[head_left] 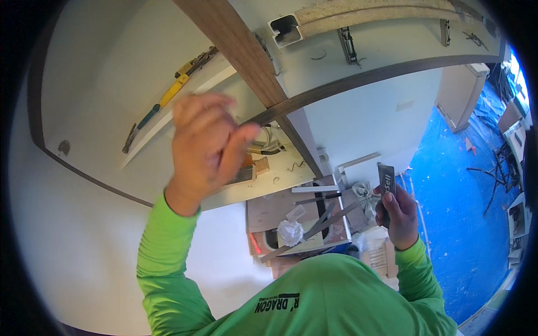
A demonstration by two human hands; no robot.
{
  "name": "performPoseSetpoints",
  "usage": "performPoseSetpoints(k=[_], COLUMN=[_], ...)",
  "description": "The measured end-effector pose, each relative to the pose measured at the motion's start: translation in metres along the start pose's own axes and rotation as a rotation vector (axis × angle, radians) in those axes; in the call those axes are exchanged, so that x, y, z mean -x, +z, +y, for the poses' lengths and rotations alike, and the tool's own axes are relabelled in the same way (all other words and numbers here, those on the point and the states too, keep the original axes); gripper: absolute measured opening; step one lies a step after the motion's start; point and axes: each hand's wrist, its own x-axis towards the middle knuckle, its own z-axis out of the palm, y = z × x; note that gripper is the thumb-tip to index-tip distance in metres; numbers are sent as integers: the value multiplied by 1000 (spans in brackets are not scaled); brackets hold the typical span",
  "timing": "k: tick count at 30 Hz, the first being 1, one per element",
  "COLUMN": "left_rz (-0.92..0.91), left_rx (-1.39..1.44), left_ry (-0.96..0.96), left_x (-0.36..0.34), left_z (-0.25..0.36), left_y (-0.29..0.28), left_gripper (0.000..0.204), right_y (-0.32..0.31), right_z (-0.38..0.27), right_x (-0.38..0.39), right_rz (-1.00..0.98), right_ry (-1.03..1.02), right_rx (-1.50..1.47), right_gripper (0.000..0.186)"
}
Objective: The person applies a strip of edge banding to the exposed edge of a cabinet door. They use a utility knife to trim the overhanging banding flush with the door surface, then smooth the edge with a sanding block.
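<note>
My left hand (204, 148) is raised over the pale cabinet panel (95, 84), slightly blurred. Its fingers are loosely curled and the thumb stands apart from them, with nothing visible between. Beside the thumb runs a dark brown edge strip (336, 87), which meets a wider brown wooden strip (235, 39). Lower right, my right hand (400, 221) is closed around a flat dark grey rectangular block with pale lettering (386, 179), held upright. Behind the left hand lies a hand tool with a yellow and teal handle (167, 96), near a long white strip (151, 131).
Metal hinges (347, 46) and a hollow white-ended beam (370, 19) are at the top. Below are boards and strips (314, 224) with a crumpled white plastic bag (291, 232). Blue sheeting (454, 224) covers the floor at right, with debris (493, 173) along its far side.
</note>
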Motion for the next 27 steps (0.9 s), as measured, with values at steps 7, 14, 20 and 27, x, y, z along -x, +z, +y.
performPoseSetpoints(k=[7,14,20,27], left_rz=[-565,-988,-42,288], left_rx=[929,1647,1940,1734], left_ry=[-216,-163,76,135], left_x=[102,137,45,33], left_z=[91,101,105,112], left_y=[40,22,-65,-80], left_gripper=[28,51,47,41], right_y=[3,31,63,83], right_z=[-7,-8,-13,-15], right_x=[7,6,2,11], right_rz=[56,95,80,50], right_ry=[15,-194,-274,-280], right_rx=[-11,-49,-54,41], right_gripper=[24,40,46,33])
